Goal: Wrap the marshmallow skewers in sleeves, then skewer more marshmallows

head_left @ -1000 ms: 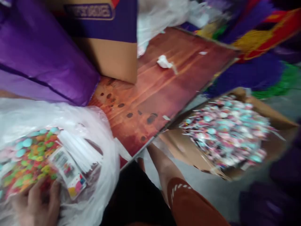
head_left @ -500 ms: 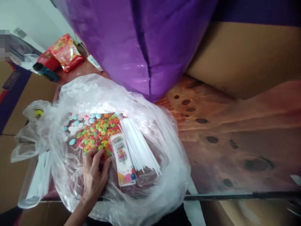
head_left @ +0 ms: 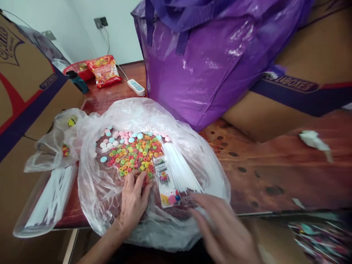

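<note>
A large clear plastic bag [head_left: 110, 121] lies open on the wooden table [head_left: 275, 172]. Inside it are a packet of small colourful ring candies [head_left: 134, 152], pale round candies [head_left: 112, 141], a labelled packet [head_left: 166, 179] and a bundle of white sticks [head_left: 181, 167]. My left hand [head_left: 133, 200] rests inside the bag, fingers spread flat against the near edge of the ring candies. My right hand [head_left: 222, 227] is blurred by motion at the bag's near right rim, fingers apart, holding nothing I can see.
A big purple shopping bag [head_left: 209, 62] and a cardboard box [head_left: 308, 80] stand behind. Another box [head_left: 24, 84] is at left. Red snack packets [head_left: 103, 69] and a power strip [head_left: 136, 87] lie at the back. A crumpled tissue [head_left: 312, 139] sits right. A sleeve of white sticks [head_left: 46, 201] hangs off the left edge.
The view has swung left and up from the lollipop box to the plastic bag. My right hand has come into view at the bag's near right edge. My left hand stays on the candies.
</note>
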A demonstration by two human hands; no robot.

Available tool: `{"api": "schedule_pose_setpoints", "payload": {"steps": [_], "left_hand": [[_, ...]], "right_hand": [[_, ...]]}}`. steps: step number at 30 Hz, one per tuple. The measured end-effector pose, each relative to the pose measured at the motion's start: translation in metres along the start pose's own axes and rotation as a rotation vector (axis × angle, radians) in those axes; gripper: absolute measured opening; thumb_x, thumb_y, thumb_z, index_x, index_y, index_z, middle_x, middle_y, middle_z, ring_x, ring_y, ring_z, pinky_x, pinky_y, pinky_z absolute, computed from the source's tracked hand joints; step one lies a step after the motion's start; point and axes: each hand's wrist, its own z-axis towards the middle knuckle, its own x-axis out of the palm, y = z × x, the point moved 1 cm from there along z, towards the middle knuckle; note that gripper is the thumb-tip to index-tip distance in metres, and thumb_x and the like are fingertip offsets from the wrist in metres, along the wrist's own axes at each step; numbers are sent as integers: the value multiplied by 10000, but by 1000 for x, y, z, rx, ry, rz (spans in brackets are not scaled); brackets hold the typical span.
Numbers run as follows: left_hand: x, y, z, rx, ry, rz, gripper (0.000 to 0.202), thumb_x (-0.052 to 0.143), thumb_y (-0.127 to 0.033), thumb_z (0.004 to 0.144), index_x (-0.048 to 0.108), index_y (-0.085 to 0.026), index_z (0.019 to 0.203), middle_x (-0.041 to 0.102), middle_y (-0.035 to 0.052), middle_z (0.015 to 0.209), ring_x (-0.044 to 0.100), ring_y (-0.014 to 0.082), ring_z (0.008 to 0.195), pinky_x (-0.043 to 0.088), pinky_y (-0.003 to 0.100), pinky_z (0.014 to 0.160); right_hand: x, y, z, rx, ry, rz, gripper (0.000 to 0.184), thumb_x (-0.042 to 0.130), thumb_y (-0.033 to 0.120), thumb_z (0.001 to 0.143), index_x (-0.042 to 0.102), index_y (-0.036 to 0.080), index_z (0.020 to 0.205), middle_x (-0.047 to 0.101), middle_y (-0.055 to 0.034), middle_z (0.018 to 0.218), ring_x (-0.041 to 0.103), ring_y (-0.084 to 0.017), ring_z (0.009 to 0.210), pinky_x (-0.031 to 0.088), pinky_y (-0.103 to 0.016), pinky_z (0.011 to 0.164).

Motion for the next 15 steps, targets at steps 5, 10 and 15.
{"api": "schedule_pose_setpoints", "payload": {"steps": [5,10,15], "left_hand": [[-10,4,-15,-6,22,-206,236,503,-187,969,586,-224,1187,541,88,1114,650,178,930,583,275,748],[-13,-7,-33,35,168,-412,202,455,-122,958,614,-212,1043,573,41,943,647,135,766,563,225,672],[-3,-34,-35,-33,291,-557,239,436,-27,893,612,-189,898,558,47,908,631,147,804,546,251,748]], "right_hand": [[68,48,61,-95,21,-323,299,495,57,905,664,137,1138,704,-143,1004,670,-254,836,568,-376,731],[73,37,70,-35,147,-217,247,455,84,934,677,180,982,700,-76,904,657,-205,794,524,-303,726],[55,3,94,220,22,-564,164,501,249,982,631,158,939,653,-84,833,614,-224,746,422,-304,641]]}}
